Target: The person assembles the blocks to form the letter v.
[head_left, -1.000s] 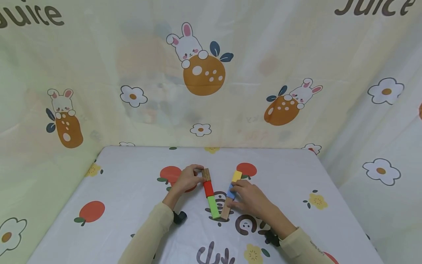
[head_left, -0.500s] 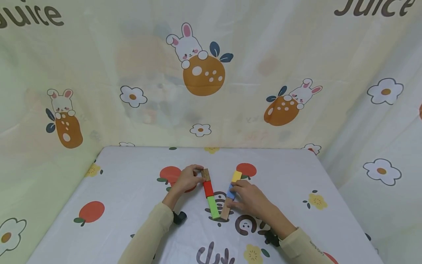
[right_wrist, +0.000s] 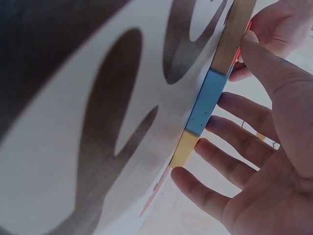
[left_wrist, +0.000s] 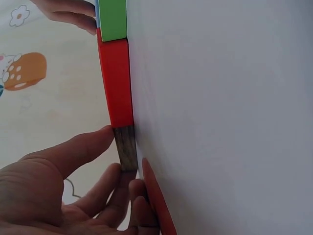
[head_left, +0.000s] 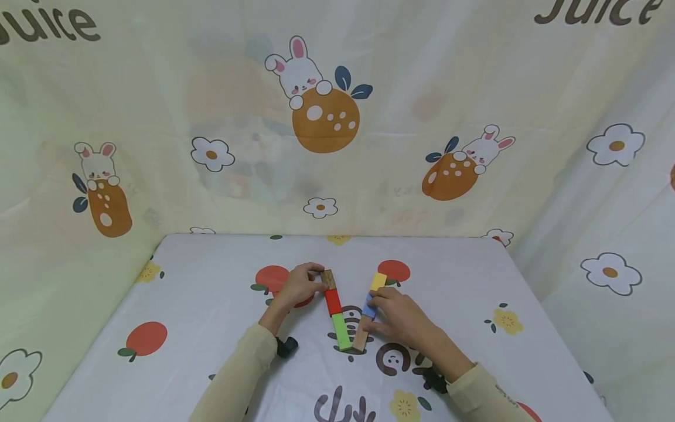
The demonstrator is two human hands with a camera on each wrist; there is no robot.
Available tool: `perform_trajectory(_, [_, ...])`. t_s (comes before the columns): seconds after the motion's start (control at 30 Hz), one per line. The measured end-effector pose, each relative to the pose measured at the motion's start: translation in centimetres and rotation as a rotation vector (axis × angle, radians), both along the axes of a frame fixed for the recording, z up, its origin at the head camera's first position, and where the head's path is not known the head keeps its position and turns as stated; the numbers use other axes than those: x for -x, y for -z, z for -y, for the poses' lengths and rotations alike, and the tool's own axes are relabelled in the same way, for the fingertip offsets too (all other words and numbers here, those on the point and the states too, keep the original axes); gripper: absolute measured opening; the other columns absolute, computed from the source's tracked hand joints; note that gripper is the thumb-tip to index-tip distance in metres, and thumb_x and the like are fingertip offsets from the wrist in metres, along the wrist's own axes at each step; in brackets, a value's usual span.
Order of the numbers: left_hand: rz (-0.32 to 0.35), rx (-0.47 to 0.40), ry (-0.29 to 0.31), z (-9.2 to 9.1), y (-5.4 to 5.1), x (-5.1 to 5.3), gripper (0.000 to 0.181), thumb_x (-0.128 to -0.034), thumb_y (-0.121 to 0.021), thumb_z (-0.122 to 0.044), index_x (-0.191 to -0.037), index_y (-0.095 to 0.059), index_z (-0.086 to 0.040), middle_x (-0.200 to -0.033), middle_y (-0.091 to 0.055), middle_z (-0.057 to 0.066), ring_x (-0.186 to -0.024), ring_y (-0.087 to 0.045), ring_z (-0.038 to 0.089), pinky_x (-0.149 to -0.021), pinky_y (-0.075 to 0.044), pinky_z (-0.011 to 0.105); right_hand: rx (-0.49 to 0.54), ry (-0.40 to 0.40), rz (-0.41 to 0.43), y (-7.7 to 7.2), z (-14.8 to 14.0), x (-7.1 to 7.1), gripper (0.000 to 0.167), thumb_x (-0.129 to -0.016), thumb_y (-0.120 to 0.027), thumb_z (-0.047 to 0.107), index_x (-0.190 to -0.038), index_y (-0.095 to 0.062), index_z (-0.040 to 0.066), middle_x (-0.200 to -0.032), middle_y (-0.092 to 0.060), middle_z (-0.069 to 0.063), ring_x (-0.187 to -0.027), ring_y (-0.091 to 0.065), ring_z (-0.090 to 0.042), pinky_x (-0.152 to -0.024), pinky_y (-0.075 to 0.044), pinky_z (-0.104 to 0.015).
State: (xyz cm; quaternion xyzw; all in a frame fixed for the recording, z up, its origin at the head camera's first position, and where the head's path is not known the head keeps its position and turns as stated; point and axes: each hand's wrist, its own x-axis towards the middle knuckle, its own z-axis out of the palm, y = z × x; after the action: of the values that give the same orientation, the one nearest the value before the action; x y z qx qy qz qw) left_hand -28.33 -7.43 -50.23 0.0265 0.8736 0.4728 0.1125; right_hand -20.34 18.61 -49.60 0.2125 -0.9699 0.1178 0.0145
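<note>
Two rows of toy blocks form a V on the cloth, its narrow end towards me. From far to near, the left row has a dark wooden block (head_left: 329,279), a red block (head_left: 333,302) and a green block (head_left: 341,332). A yellow block (head_left: 378,281), a blue block (head_left: 368,309) and a tan wooden block (head_left: 361,334) make up the right one. My left hand (head_left: 300,287) pinches the dark wooden block between thumb and fingers. Along the right row's outer side, my right hand (head_left: 403,316) rests extended fingertips, with its thumb (right_wrist: 259,56) by the tan block.
A white printed cloth (head_left: 211,305) with fruit and flower pictures covers the table. Behind it hangs a pale curtain (head_left: 253,193) with rabbit prints, and more curtain closes both sides. Each wrist wears a small black device.
The far end of the left row has shifted very slightly left, with my left hand on the dark wooden block. The right row and my right hand stay in place.
</note>
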Motion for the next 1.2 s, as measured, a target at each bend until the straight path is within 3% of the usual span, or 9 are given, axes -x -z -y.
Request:
perform_trajectory(0.4, [-0.022, 0.000, -0.001, 0.3, -0.2, -0.2, 0.048, -0.0956, -0.076, -0.025, -0.140, -0.066, -0.011, -0.139, -0.068, 0.012, -0.119, -0.063, 0.029, -0.099, -0.056, 0.046, -0.013, -0.015, -0.005, -0.1, -0.1, 0.2, 0.056, -0.083, -0.088, 0.048, -0.122, -0.078, 0.009, -0.135, -0.071, -0.009, -0.125, -0.068, -0.028, -0.104, -0.059, -0.045])
perform_trajectory(0.6, [-0.088, 0.026, -0.019, 0.3, -0.5, -0.7, 0.047, -0.0983, -0.072, -0.025, -0.142, -0.064, -0.010, -0.147, -0.063, 0.015, -0.120, -0.063, 0.032, -0.101, -0.057, 0.052, -0.017, -0.033, -0.012, -0.1, -0.4, 0.2, 0.055, -0.084, -0.088, 0.048, -0.121, -0.078, 0.009, -0.135, -0.071, -0.010, -0.124, -0.068, -0.029, -0.104, -0.059, -0.047])
perform_trajectory(0.7, [-0.155, 0.055, -0.014, 0.4, -0.5, -0.9, 0.048, -0.0986, -0.071, -0.024, -0.143, -0.063, -0.007, -0.156, -0.055, 0.020, -0.136, -0.056, 0.038, -0.112, -0.050, 0.059, -0.018, -0.035, -0.011, -0.1, -0.5, 0.2, 0.054, -0.085, -0.087, 0.048, -0.121, -0.078, 0.009, -0.137, -0.071, -0.011, -0.126, -0.067, -0.030, -0.105, -0.058, -0.049])
perform_trajectory(0.83, [-0.236, 0.112, -0.011, 0.8, -0.6, -1.3, 0.053, -0.0980, -0.069, -0.025, -0.146, -0.060, -0.004, -0.167, -0.042, 0.024, -0.155, -0.037, 0.048, -0.122, -0.034, 0.068, -0.020, -0.038, -0.016, -0.1, -0.5, 0.2, 0.054, -0.087, -0.085, 0.050, -0.122, -0.078, 0.010, -0.141, -0.069, -0.010, -0.130, -0.066, -0.031, -0.107, -0.057, -0.049])
perform_trajectory(1.03, [-0.320, 0.241, 0.073, 1.9, -1.2, -2.4, 0.065, -0.0965, -0.070, -0.031, -0.153, -0.053, -0.003, -0.169, -0.035, 0.028, -0.159, -0.030, 0.050, -0.127, -0.021, 0.071, -0.014, -0.039, -0.024, -0.1, -0.5, 0.1, 0.053, -0.090, -0.082, 0.050, -0.123, -0.077, 0.009, -0.144, -0.067, -0.012, -0.131, -0.065, -0.032, -0.106, -0.057, -0.050])
perform_trajectory(1.2, [-0.305, 0.351, 0.113, 2.7, -1.4, -3.4, 0.074, -0.0977, -0.068, -0.042, -0.161, -0.044, -0.011, -0.175, -0.025, 0.022, -0.159, -0.018, 0.059, -0.120, -0.021, 0.082, 0.003, -0.054, -0.033, -0.1, -0.9, 0.0, 0.053, -0.092, -0.080, 0.049, -0.126, -0.076, 0.009, -0.152, -0.061, -0.015, -0.136, -0.061, -0.036, -0.108, -0.056, -0.053])
